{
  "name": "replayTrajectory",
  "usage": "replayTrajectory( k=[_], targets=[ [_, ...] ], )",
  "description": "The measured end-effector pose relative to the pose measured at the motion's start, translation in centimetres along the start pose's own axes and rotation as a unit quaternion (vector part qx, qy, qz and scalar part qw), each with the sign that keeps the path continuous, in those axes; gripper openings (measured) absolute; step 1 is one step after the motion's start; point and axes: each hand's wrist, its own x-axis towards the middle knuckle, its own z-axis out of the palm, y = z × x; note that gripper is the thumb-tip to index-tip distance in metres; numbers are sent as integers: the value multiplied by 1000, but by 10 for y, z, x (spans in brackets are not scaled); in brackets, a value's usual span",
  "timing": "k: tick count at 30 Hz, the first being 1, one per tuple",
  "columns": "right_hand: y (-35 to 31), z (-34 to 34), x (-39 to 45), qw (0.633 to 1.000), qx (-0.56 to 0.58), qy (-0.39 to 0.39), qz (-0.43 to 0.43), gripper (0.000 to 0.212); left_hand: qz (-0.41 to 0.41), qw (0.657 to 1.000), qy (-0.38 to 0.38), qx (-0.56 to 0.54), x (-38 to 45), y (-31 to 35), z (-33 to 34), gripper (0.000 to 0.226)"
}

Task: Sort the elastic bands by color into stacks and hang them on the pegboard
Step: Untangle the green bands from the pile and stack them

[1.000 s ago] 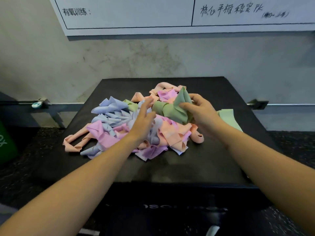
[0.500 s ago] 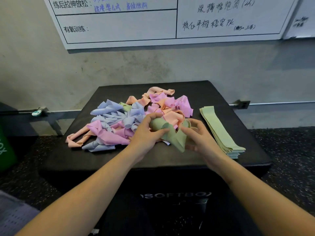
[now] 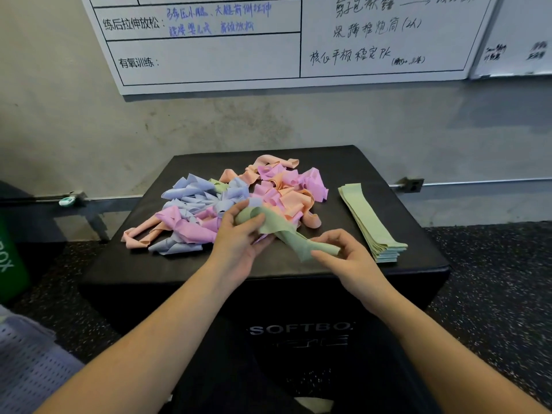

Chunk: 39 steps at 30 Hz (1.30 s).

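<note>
Left hand: the left hand [image 3: 239, 234] pinches one end of a green elastic band [image 3: 283, 231], thumb on top, fingers curled underneath, right at the near edge of the tangle.
Right hand: the right hand [image 3: 337, 255] pinches the band's other end between thumb and forefinger, the remaining fingers loosely curled.
Band in play: it hangs twisted and crumpled between the two hands, just above the black soft box [image 3: 418, 273], long axis running from upper left down to lower right.
Key relation: the green stack [image 3: 367, 216] lies just to the right of the right hand, near but not touching, its long axis running away from the person and angled a little leftward. The held band lies crosswise to it, so in all likelihood it needs flattening and swinging round before it goes down. The right hand is clearly the nearer one.
Pile: a mixed heap of bands [image 3: 233, 198] in blue, pink and peach sits behind the left hand, at least one more green one showing in it.
Progress: early, by the look of it; only one stack is built.
Pegboard: not identifiable in this view.
Backdrop: a whiteboard [image 3: 268, 43] with handwriting hangs on the wall.
</note>
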Motion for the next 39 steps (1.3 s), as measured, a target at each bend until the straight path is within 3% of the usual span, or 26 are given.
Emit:
replayTrajectory(
  k=[5, 8, 11, 18, 20, 22, 26, 29, 34, 37, 39],
  targets=[
    [0, 2, -8, 986, -143, -31, -83, 52, 48, 997, 13, 50, -10, 4, 4, 39],
    [-6, 3, -13, 970, -208, -57, -114, 38, 111, 984, 16, 139, -12, 4, 6, 38],
    [-12, 9, -18, 985, -142, -70, -70, 21, 136, 972, 15, 191, -16, 2, 10, 38],
    [-20, 13, -27, 997, -53, -46, -15, 33, 202, 916, 4, 346, -17, -10, 15, 57],
    [-21, 14, -22, 998, 52, -35, 8, 41, 197, 903, 3, 381, -17, -12, 12, 55],
    [-22, 11, -19, 991, 126, -48, 21, 40, 179, 912, 18, 369, -17, -11, 10, 49],
    [-18, 3, -29, 997, 49, -63, -2, 14, 154, 934, 33, 322, -17, -7, 13, 44],
    [-18, 3, -26, 999, 24, -1, -44, 27, 156, 940, 37, 302, -17, 1, 13, 39],
    [-7, -5, -20, 990, -21, 138, -29, 16, 153, 949, 7, 275, -23, 0, 8, 38],
    [-9, -5, -24, 992, -8, 122, 12, 43, 162, 953, -11, 255, -27, -2, 7, 41],
    [-10, -4, -26, 996, -10, 86, 28, 45, 166, 956, -17, 241, -28, 0, 8, 36]
  ],
)
